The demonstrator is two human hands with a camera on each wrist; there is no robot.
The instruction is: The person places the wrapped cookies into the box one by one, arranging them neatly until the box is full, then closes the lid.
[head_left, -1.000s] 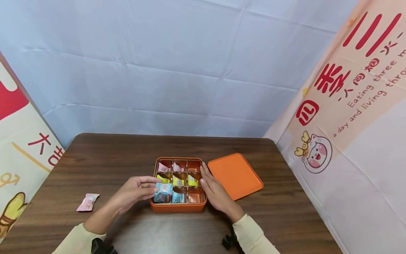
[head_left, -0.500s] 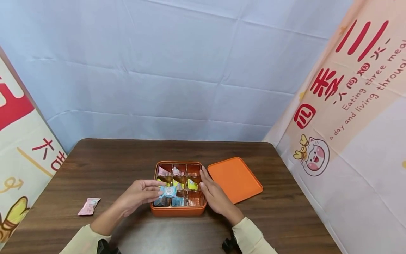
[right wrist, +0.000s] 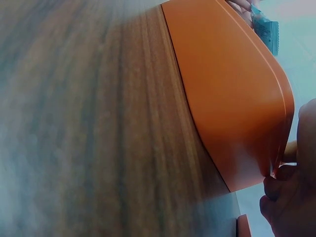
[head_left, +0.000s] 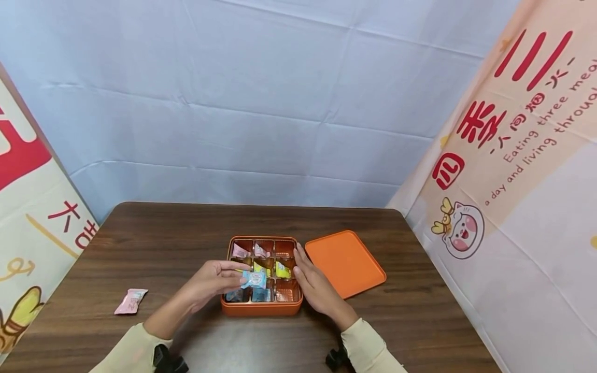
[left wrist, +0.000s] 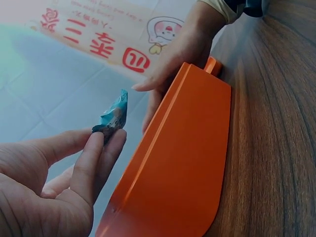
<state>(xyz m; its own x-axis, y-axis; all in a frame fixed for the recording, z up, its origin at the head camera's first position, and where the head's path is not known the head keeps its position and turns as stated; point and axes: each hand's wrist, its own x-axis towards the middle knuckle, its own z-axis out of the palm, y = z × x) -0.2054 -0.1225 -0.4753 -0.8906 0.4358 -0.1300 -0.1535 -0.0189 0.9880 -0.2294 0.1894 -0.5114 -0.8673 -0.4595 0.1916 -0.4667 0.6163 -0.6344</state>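
Between thumb and fingers my left hand (head_left: 212, 284) pinches a blue-wrapped candy (head_left: 255, 280) above the front of an orange box (head_left: 261, 310). In the left wrist view, the candy (left wrist: 114, 116) is held up clear of the box wall (left wrist: 182, 158). My right hand (head_left: 318, 284) rests against the right side of the box with its fingers straight. Inside, the box is split into compartments. Pink candies (head_left: 241, 250) lie in the back row, yellow ones (head_left: 283, 270) in the middle row and blue ones (head_left: 261, 295) in front. The back right and front right compartments hold no candy.
An orange lid (head_left: 346, 264) lies on the wooden table (head_left: 186, 228) to the right of the box. One pink candy (head_left: 131, 301) sits alone on the table at the left. Cloth backdrops (head_left: 261, 103) stand behind and at both sides.
My left hand has shifted right with the blue candy, from over the front left compartment toward the front middle one. My right hand stays against the box. The head view has tilted slightly.
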